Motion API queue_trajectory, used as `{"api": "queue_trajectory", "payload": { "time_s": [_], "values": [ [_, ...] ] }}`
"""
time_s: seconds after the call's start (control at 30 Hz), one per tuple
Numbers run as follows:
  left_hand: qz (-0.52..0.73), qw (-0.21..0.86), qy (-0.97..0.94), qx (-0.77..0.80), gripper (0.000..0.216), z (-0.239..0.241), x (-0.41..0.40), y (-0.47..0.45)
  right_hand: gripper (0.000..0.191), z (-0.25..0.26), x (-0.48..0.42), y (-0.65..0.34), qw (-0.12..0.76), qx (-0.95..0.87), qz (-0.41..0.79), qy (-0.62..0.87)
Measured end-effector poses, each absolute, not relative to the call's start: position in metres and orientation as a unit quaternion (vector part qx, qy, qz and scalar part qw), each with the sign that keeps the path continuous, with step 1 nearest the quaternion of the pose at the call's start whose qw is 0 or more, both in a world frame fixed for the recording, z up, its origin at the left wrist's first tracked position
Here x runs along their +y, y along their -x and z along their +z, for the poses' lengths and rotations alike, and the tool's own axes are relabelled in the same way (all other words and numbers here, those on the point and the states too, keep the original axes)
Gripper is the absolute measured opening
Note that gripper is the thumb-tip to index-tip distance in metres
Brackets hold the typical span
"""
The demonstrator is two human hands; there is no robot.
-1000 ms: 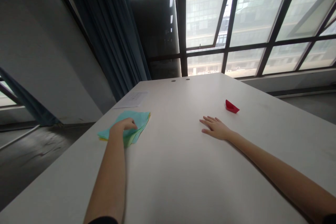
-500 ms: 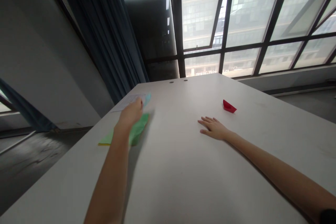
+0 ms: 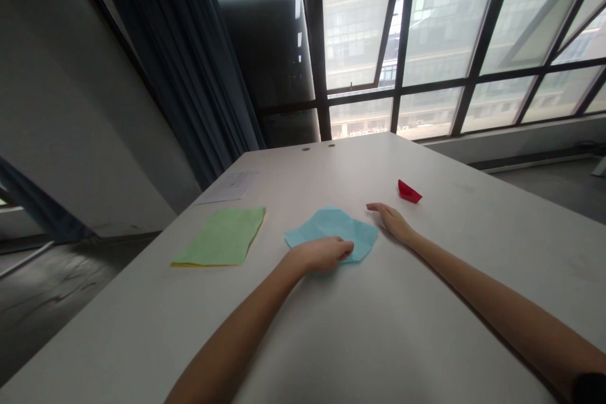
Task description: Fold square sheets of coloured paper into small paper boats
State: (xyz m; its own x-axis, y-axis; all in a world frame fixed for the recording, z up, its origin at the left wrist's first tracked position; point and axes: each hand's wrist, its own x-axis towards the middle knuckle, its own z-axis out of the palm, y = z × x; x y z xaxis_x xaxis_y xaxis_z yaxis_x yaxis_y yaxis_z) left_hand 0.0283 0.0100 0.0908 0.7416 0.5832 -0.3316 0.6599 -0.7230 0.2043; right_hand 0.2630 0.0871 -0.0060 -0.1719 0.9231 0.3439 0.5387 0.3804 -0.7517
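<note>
Two-handed, settle blue sheet (image 3: 330, 223) uncreased on desk (image 3: 364, 328), apparently pinched in curled left hand (image 3: 326, 254), with open right hand (image 3: 394, 223) beside its right corner.

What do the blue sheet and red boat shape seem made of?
Blue sheet: thin, matte paper or perhaps fabric, judging by its soft creases. Red boat shape: probably folded paper, fairly matte, from its flat faces and pointed ends.
</note>
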Motion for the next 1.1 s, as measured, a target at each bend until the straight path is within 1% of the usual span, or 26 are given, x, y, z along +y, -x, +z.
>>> {"api": "queue_trajectory", "payload": {
  "time_s": [0.13,0.2,0.33,0.43,0.53,0.6,0.63,0.77,0.87,0.93,1.1],
  "values": [
    [-0.148,0.214,-0.929,0.262,0.015,0.083,0.004,-0.037,0.046,-0.002,0.085,-0.265,0.357,-0.779,0.267,0.442],
    [-0.154,0.244,-0.924,0.250,0.017,0.084,0.001,-0.039,0.042,0.000,0.081,-0.265,0.322,-0.815,0.249,0.412],
    [-0.151,0.281,-0.909,0.268,0.042,0.091,0.002,-0.037,0.040,0.000,0.077,-0.264,0.260,-0.852,0.181,0.416],
    [-0.113,0.284,-0.904,0.300,0.052,0.087,0.013,-0.030,0.042,-0.003,0.078,-0.263,0.215,-0.866,0.140,0.429],
    [-0.067,0.216,-0.896,0.383,0.049,0.071,0.030,-0.019,0.043,-0.007,0.080,-0.261,0.183,-0.874,0.093,0.441],
    [-0.039,0.137,-0.885,0.444,0.052,0.057,0.042,-0.009,0.043,-0.008,0.081,-0.261,0.168,-0.872,0.063,0.455],
    [-0.039,0.119,-0.874,0.469,0.054,0.051,0.048,-0.003,0.043,-0.009,0.082,-0.262,0.159,-0.871,0.049,0.463],
    [-0.046,0.109,-0.839,0.531,0.057,0.031,0.065,0.024,0.048,-0.014,0.086,-0.268,0.120,-0.850,0.014,0.512],
    [-0.030,0.086,-0.835,0.543,0.059,0.023,0.071,0.037,0.050,-0.018,0.088,-0.272,0.099,-0.834,0.007,0.543],
    [-0.019,0.068,-0.831,0.552,0.063,0.018,0.074,0.040,0.051,-0.021,0.089,-0.273,0.097,-0.824,0.006,0.558],
    [0.022,0.035,-0.798,0.602,0.077,0.004,0.077,0.038,0.061,-0.027,0.091,-0.273,0.119,-0.801,-0.012,0.586]
  ]
}}
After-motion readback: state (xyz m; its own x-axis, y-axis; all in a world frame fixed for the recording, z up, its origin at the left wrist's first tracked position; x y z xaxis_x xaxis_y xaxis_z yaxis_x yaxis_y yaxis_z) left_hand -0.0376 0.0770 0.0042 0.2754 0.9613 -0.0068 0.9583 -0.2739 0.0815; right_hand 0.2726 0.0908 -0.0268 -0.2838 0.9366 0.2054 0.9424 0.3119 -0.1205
